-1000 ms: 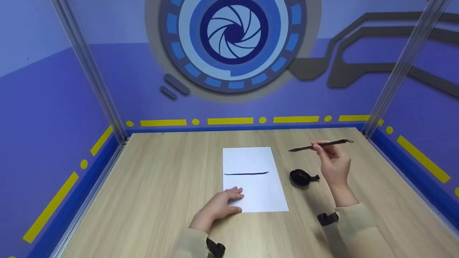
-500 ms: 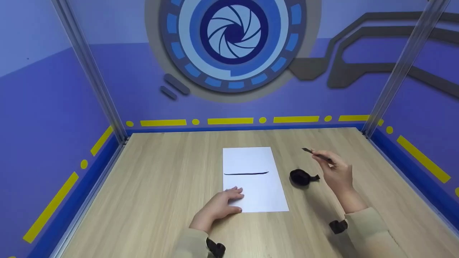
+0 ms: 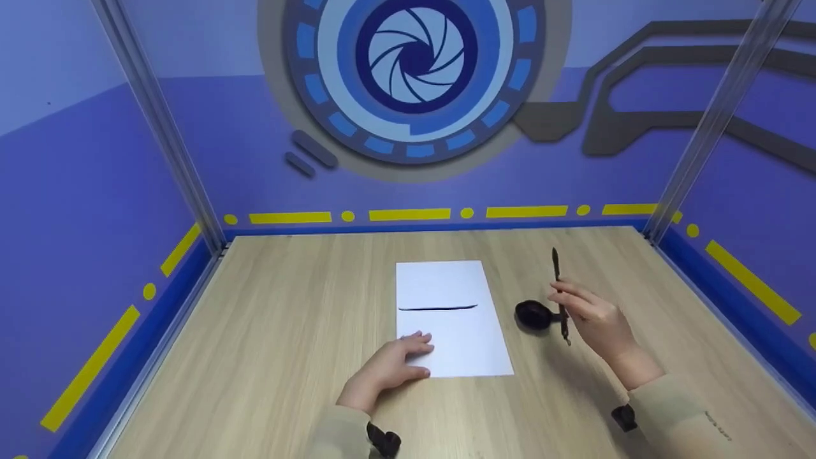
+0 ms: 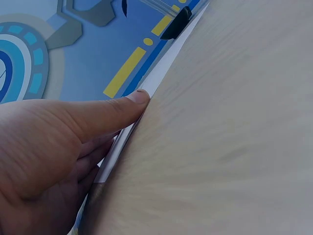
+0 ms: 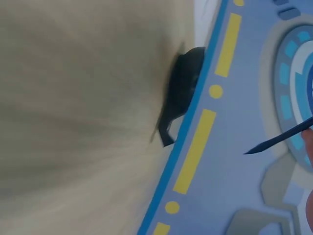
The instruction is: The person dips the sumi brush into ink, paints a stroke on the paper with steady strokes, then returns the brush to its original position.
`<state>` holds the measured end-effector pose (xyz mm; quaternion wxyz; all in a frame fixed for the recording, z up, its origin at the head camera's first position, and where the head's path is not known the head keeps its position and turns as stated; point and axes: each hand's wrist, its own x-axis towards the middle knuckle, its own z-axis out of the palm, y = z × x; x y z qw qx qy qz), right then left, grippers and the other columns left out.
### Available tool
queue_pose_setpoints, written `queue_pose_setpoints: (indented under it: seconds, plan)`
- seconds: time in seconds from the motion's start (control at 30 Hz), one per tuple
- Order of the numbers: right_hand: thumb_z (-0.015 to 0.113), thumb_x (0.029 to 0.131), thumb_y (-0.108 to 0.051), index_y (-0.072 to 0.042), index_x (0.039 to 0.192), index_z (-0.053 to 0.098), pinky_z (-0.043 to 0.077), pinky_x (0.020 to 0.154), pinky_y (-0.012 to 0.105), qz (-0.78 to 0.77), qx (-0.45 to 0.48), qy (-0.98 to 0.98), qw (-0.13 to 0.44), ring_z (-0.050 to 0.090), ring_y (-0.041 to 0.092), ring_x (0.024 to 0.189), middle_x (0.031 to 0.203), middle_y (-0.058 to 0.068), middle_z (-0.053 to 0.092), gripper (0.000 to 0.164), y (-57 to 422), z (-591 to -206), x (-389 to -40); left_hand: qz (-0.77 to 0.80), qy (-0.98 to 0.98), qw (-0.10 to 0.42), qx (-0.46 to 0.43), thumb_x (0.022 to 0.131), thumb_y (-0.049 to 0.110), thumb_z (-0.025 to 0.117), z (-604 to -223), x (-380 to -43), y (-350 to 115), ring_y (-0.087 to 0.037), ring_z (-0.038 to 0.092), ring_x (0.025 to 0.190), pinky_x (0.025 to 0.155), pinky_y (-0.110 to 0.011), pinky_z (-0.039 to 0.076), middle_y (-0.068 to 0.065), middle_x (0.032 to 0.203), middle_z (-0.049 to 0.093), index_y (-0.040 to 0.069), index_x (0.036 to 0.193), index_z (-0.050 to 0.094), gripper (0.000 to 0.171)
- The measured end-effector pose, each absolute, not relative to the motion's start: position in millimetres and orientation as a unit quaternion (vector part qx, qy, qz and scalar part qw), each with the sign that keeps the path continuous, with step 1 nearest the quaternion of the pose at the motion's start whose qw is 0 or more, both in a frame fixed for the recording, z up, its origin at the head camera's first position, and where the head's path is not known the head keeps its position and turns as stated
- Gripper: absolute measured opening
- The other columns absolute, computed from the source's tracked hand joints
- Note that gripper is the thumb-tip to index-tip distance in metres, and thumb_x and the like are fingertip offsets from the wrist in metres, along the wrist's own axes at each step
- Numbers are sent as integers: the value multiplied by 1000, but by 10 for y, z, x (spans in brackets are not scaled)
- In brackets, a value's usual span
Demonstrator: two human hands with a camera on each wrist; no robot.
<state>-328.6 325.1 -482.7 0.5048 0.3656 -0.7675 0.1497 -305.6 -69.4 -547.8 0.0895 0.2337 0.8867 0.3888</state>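
Note:
My left hand (image 3: 387, 366) rests on the lower left of a white sheet of paper (image 3: 462, 347), fingers and thumb spread. A single black stroke (image 3: 440, 308) runs across the sheet. In the left wrist view the thumb (image 4: 117, 110) lies along the paper's edge. My right hand (image 3: 602, 325) pinches a dark calligraphy brush (image 3: 556, 264) between thumb and fingers, its pointed tip directed away from me and its looped end towards me. The brush's tail overlaps the handle of a small black ink dish (image 3: 533, 317), right of the paper. The right wrist view shows the brush tip (image 5: 269, 144) raised off the table.
The light wooden table (image 3: 287, 319) extends to both sides of the paper. Blue and purple panels with yellow marks (image 3: 410, 215) close it in at the back and sides, with metal posts (image 3: 159, 127) at the corners.
My right hand has come down and nearer me, turning the brush from lying sideways, tip left, to pointing away. The left hand and paper have stayed still.

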Motion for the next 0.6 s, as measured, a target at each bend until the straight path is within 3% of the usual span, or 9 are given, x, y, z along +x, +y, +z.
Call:
queue_pose_setpoints:
  seconds: [0.13, 0.3, 0.47, 0.57, 0.6]
  plan:
    - [41, 112, -18, -14, 100, 79, 61, 63, 32, 86, 381, -771, 503, 75, 21, 108, 109, 9, 78, 40, 3362, -4898, -3278, 391, 886, 92, 231, 92, 19, 77, -5483, -3057, -689, -28, 38, 154, 128, -51, 29, -2, 158, 52, 8, 137, 66, 47]
    - [33, 113, -13, -16, 104, 77, 55, 49, 27, 37, 412, -775, 478, 54, 6, 139, 115, 10, 76, 45, 3501, -4994, -3279, 391, 886, 90, 232, 92, 19, 77, -5478, -3051, -695, -28, 39, 154, 128, -51, 29, -3, 158, 52, 8, 137, 66, 48]
    - [29, 114, -13, -15, 103, 79, 61, 65, 31, 14, 451, -769, 453, 41, 5, 148, 114, 11, 77, 51, 3611, -5080, -3292, 391, 887, 92, 230, 92, 20, 76, -5472, -3047, -697, -27, 38, 154, 128, -51, 30, -1, 158, 51, 8, 138, 65, 48]
    - [29, 114, -17, -15, 104, 79, 63, 73, 35, 0, 463, -774, 433, 43, 7, 148, 115, 11, 77, 51, 3666, -5116, -3265, 391, 887, 94, 227, 92, 20, 76, -5471, -3046, -696, -27, 38, 154, 128, -51, 30, -1, 158, 51, 8, 138, 65, 49]
    - [34, 111, -16, -15, 104, 79, 63, 73, 34, -8, 464, -777, 425, 48, 10, 146, 116, 10, 77, 45, 3679, -5122, -3247, 390, 887, 94, 227, 92, 20, 77, -5470, -3045, -695, -27, 38, 154, 128, -51, 30, -1, 158, 51, 8, 138, 66, 48]
